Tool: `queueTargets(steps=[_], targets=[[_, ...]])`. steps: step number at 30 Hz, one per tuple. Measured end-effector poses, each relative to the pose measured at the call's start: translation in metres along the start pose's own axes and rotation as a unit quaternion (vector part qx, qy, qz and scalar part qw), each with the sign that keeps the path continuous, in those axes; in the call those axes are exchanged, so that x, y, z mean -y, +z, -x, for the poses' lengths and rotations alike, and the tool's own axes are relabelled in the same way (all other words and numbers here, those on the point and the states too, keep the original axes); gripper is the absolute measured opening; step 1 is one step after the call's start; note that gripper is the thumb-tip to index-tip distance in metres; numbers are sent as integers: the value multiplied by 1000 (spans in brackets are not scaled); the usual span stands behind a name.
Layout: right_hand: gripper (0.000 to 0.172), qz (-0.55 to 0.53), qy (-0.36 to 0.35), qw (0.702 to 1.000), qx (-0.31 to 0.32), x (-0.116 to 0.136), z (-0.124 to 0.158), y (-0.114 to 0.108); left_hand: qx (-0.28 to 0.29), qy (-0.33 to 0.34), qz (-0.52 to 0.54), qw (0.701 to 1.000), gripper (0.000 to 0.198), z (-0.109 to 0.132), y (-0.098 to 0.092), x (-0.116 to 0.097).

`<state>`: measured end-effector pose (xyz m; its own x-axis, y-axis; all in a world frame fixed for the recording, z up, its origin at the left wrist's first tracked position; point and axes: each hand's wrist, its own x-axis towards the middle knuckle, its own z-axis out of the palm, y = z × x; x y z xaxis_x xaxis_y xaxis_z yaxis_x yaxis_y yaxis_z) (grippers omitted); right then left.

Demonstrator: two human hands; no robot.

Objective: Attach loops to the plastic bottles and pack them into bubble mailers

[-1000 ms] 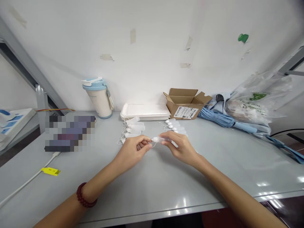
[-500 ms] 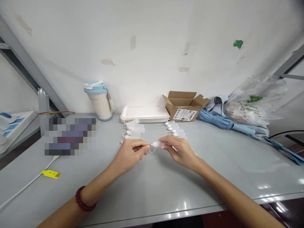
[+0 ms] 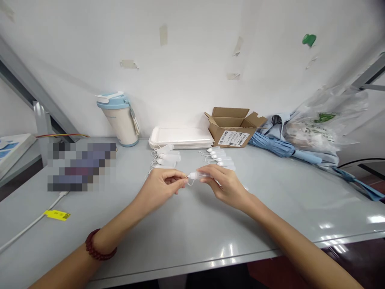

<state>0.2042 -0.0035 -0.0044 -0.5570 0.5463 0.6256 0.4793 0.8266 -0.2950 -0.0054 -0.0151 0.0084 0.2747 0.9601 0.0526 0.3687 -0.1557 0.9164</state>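
Held level above the desk is a small clear dropper bottle (image 3: 195,175) with a white nozzle and a thin looped strap. My right hand (image 3: 224,182) is closed around its body, nozzle pointing left. The fingertips of my left hand (image 3: 165,184) are pinched together at the nozzle's end, where the strap curves toward them; what they grip is hidden. Beyond my left hand lies a row of similar small bottles (image 3: 169,156) with loose straps. Another row of bottles (image 3: 218,153) lies behind my right hand, partly covered by it.
A stack of white trays (image 3: 182,136) and an open cardboard box (image 3: 230,126) stand against the wall. To the left are a travel cup (image 3: 120,124), a blurred-out item (image 3: 81,166) and a white cable (image 3: 27,230). A blue umbrella (image 3: 276,147) and plastic bag (image 3: 319,128) lie right.
The whole view has shifted slightly, so things appear a bit higher. Both hands keep the same hold at the bottle, with hardly any movement between them.
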Motion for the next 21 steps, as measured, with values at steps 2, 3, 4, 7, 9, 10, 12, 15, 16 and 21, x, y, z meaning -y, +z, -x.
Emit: queueTargets(steps=[2, 3, 4, 7, 9, 10, 12, 15, 16, 21], targets=[[18, 7, -9, 1000, -4, 0, -1, -1, -6, 12, -6, 1000, 22, -1, -2, -2], [18, 9, -14, 1000, -6, 1, -1, -1, -13, 21, -10, 1000, 23, -1, -3, -3], [18, 11, -18, 1000, -9, 1, -1, -1, -19, 30, -15, 999, 23, -2, -4, -4], [18, 10, -16, 1000, -11, 1, -2, 1, -15, 32, -23, 999, 25, -3, -5, -3], [18, 6, -12, 1000, -8, 0, -2, 4, -4, 24, -20, 1000, 26, -4, -5, 0], [18, 5, -10, 1000, -5, 0, -1, 6, 1, 20, -19, 1000, 27, -4, -4, 1], [18, 4, -10, 1000, 1, -1, 0, 10, 8, 13, -21, 1000, 28, -4, -3, 3], [18, -1, -13, 1000, 5, -3, 2, 15, 17, -1, -27, 1000, 29, -4, -2, 5], [18, -5, -14, 1000, 4, -4, 3, 17, 19, -4, -26, 999, 29, -4, -2, 5], [19, -10, -19, 1000, 2, -5, 4, 17, 34, -26, -24, 999, 28, -4, -2, 5]])
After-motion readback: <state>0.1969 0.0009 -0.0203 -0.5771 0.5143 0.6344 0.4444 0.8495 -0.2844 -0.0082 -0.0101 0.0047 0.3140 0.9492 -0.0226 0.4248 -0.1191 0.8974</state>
